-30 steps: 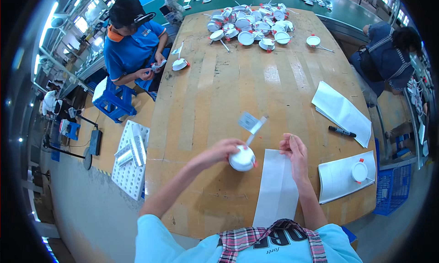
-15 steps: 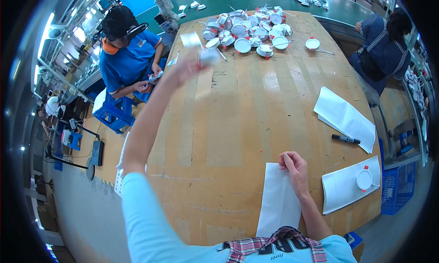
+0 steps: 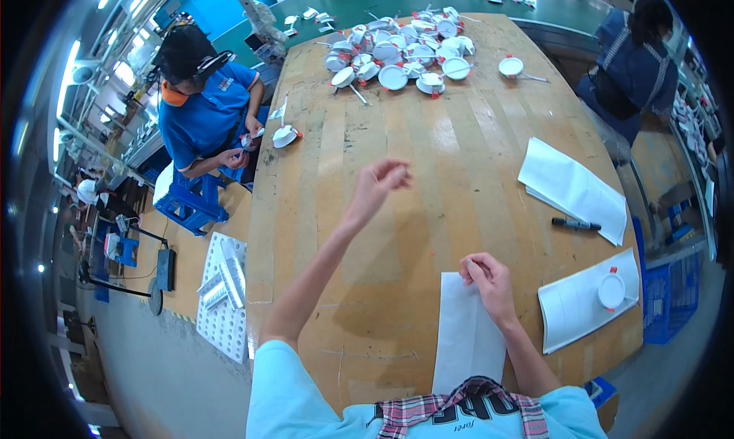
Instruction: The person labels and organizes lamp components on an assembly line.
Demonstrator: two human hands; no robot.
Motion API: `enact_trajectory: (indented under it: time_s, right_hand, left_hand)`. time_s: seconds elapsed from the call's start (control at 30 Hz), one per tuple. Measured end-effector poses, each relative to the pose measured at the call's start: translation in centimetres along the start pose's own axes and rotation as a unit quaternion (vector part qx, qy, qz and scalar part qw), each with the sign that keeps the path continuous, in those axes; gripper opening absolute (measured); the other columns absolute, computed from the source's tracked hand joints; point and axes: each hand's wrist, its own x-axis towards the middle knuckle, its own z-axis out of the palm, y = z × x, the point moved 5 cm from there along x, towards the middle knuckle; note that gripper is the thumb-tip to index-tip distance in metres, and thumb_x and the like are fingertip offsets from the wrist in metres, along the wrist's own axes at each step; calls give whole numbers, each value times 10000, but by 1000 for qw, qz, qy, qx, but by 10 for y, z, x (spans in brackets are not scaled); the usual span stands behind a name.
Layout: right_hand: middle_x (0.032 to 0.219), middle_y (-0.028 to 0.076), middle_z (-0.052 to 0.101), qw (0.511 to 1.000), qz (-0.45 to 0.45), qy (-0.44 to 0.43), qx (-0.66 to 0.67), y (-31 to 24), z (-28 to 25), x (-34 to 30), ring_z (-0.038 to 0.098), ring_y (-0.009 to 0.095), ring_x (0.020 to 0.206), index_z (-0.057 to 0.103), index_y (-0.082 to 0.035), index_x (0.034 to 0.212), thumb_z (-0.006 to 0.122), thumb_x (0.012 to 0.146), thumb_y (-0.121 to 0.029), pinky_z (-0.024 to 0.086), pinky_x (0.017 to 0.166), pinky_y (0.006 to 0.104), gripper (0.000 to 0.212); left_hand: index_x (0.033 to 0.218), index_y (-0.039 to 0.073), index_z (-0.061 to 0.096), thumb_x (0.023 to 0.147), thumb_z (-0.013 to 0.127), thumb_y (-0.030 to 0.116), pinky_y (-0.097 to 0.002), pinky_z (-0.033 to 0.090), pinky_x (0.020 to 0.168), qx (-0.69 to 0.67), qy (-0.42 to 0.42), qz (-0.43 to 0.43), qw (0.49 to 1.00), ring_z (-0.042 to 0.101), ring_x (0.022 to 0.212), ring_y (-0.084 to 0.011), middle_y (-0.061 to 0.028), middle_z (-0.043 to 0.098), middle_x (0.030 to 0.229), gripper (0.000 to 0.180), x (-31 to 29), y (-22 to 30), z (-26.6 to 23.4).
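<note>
My left hand [image 3: 382,181] is over the middle of the table, its fingers loosely bent and apart, with nothing visible in them. My right hand [image 3: 489,285] is closed, thumb against fingers, at the top corner of a long white paper sheet [image 3: 462,340] and seems to grip it. The sheet runs down toward my chest. A round white downlight [image 3: 284,136] with red clips lies at the table's left edge, close to a co-worker [image 3: 206,106] in a blue shirt who handles a small part.
Many similar downlights [image 3: 393,77] are heaped at the far end of the table, with a single downlight [image 3: 511,67] beside them. On the right lie white papers [image 3: 573,187], a black marker [image 3: 576,224] and a paper stack [image 3: 562,309] bearing another downlight [image 3: 612,291].
My left hand has let go of the downlight by the co-worker at the left edge and come back right and nearer. My right hand has stayed at the sheet's corner.
</note>
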Motion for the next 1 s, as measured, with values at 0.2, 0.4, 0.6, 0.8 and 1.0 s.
enact_trajectory:
  time_s: [0.2, 0.4, 0.6, 0.8, 1.0]
  right_hand:
    - [753, 17, 581, 998, -52, 3, -20, -1, -7, 3, 516, 65, 664, 607, 25, 922, 516, 962, -119, 425, 604, 214, 175]
    - [737, 13, 592, 990, -34, 12, 134, -11, -18, 16, 548, 80, 654, 628, 14, 928, 520, 968, -186, 445, 588, 219, 231]
    - [735, 34, 616, 989, -82, 64, 103, -7, -25, 13, 585, 95, 666, 643, 1, 965, 518, 963, -208, 480, 593, 243, 244]
    - [789, 94, 620, 848, -356, 193, -343, -8, -12, -4, 608, 229, 799, 638, -28, 844, 604, 873, -185, 497, 665, 350, 164]
    - [741, 97, 601, 847, -331, 125, -397, -19, -5, -9, 594, 273, 777, 624, -49, 753, 614, 878, -207, 471, 648, 409, 201]
  left_hand:
    - [1069, -24, 649, 943, 558, 121, -269, 510, 804, 70, -34, -41, 996, 650, 862, -129, -71, 690, 928, 213, -99, 6, 71]
    - [1111, -13, 631, 893, 629, 140, -301, 478, 867, 147, -6, -38, 988, 627, 923, -166, -107, 679, 1012, 266, -179, 30, 102]
    - [1357, -67, 341, 738, 780, 280, -425, 361, 1007, 419, 2, 3, 908, 405, 1203, -349, -219, 420, 1301, 835, -228, 39, 142]
    - [1364, -40, 355, 708, 794, 259, -444, 305, 1058, 408, -16, 2, 913, 355, 1268, -370, -227, 368, 1366, 844, -270, 33, 187]
    - [1411, 37, 330, 705, 771, 139, -451, 243, 1102, 464, -53, 16, 884, 267, 1338, -406, -238, 239, 1467, 839, -276, 18, 198]
